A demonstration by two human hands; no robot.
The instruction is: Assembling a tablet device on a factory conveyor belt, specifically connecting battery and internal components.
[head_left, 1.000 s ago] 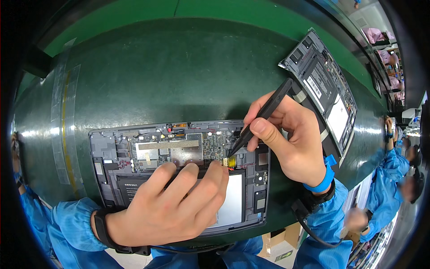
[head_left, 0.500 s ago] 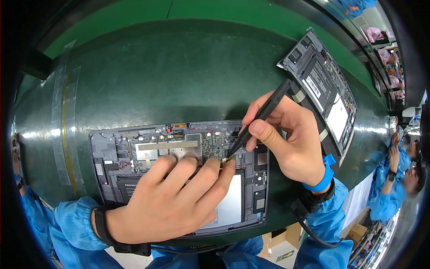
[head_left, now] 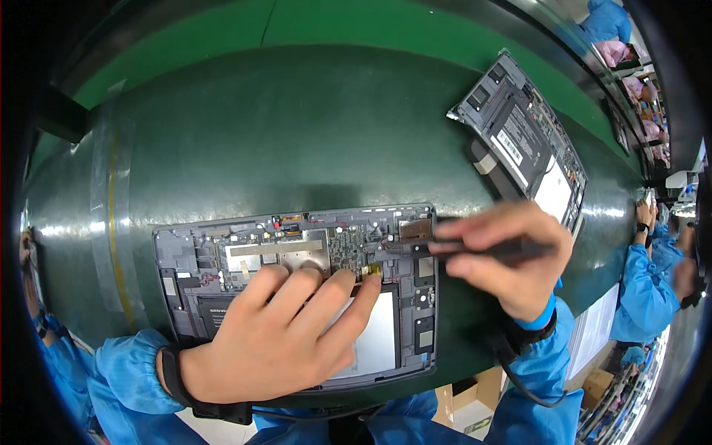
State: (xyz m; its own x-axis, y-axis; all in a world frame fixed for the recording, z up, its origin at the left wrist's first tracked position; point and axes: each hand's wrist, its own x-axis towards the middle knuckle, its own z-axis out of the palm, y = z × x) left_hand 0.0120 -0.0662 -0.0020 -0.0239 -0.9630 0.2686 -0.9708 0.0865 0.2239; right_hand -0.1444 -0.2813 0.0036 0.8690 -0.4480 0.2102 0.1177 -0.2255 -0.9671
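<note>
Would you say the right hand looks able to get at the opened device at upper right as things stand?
Probably yes: the right hand is near that opened device with nothing visible between them, though it holds a dark tool.

Light is bright and fairly even over the tabletop [head_left: 282, 126], with whitish glare on its left side and more toward its right edge. The left hand [head_left: 274, 326] and the open device [head_left: 406, 297] look fairly crisp; the right hand [head_left: 512, 274] and its dark tool [head_left: 519, 251] smear with motion blur. Fisheye distortion bows the tabletop's far edge, and all 4 corners are black.
</note>
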